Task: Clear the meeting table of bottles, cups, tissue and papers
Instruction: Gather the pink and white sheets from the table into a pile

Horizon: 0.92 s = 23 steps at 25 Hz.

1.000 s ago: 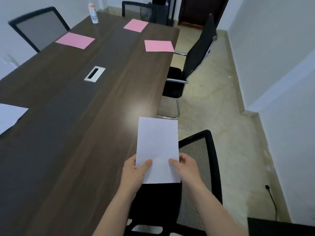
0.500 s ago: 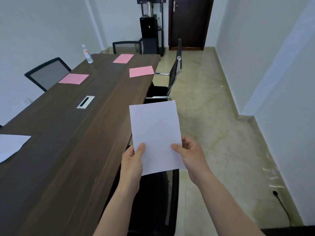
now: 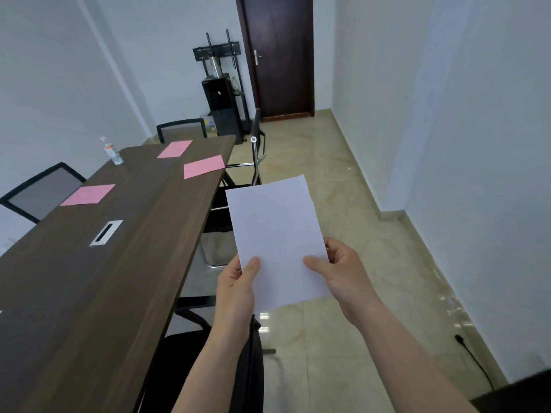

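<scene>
A white sheet of paper (image 3: 275, 234) is held upright in front of me, off the table's right side and over the floor. My left hand (image 3: 237, 289) pinches its lower left corner and my right hand (image 3: 340, 277) grips its lower right edge. On the dark wooden meeting table (image 3: 89, 287) lie three pink papers: one at the left (image 3: 88, 194), one at the far end (image 3: 174, 149) and one by the right edge (image 3: 204, 166). A clear plastic bottle (image 3: 112, 152) stands at the table's far left corner.
Black chairs stand along the table: one below my arms (image 3: 208, 362), one further up the right side (image 3: 255, 162), one at the far end (image 3: 182, 129), one at the left (image 3: 38, 189). A water dispenser (image 3: 220, 105) and a dark door (image 3: 278, 55) are at the back.
My view has swung up and to the right, away from the table towards the door. Both hands have kept hold of the white paper and carried it out over the floor.
</scene>
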Each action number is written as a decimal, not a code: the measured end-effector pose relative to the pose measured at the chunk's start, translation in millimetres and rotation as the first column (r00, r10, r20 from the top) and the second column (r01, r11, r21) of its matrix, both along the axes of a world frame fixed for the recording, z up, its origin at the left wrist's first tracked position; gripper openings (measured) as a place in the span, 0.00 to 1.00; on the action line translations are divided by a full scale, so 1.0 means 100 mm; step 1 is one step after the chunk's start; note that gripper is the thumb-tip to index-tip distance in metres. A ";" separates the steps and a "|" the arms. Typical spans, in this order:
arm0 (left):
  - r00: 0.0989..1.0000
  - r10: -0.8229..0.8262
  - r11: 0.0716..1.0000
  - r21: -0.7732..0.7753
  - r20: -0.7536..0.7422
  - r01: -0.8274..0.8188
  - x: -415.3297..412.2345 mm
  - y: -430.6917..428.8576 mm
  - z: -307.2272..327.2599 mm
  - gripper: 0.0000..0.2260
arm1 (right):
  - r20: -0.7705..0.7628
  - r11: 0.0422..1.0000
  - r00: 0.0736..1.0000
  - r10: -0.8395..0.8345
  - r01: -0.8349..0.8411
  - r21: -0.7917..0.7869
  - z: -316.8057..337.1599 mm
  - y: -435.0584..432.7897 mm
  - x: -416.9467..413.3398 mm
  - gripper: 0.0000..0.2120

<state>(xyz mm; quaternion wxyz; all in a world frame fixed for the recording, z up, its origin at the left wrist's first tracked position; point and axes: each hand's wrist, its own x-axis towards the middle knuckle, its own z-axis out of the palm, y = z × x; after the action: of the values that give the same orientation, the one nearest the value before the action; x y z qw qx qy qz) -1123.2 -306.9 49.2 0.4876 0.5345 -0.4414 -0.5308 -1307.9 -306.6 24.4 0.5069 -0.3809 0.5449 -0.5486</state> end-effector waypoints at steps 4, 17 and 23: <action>0.999 0.009 1.000 0.023 -0.041 -0.008 -0.17 -0.22 -0.07 0.11 | -0.030 1.000 1.000 -0.008 0.008 0.014 -0.04 -0.17 -0.16 0.11; 0.961 0.147 0.987 0.096 -0.233 -0.128 -0.58 -2.08 -0.30 0.14 | -0.164 0.996 0.985 0.055 -0.043 0.078 -0.05 -1.99 -0.50 0.13; 0.936 0.206 0.978 0.092 -0.286 -0.188 -0.52 -2.93 -0.29 0.10 | -0.187 0.995 0.978 0.089 -0.080 0.055 0.03 -2.89 -0.41 0.14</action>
<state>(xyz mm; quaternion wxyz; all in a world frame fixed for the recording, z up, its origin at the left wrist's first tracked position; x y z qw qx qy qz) -1175.6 -599.9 20.0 0.5814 0.5062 -0.2913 -0.5664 -1349.2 -595.7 27.0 0.4847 -0.4420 0.5868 -0.4748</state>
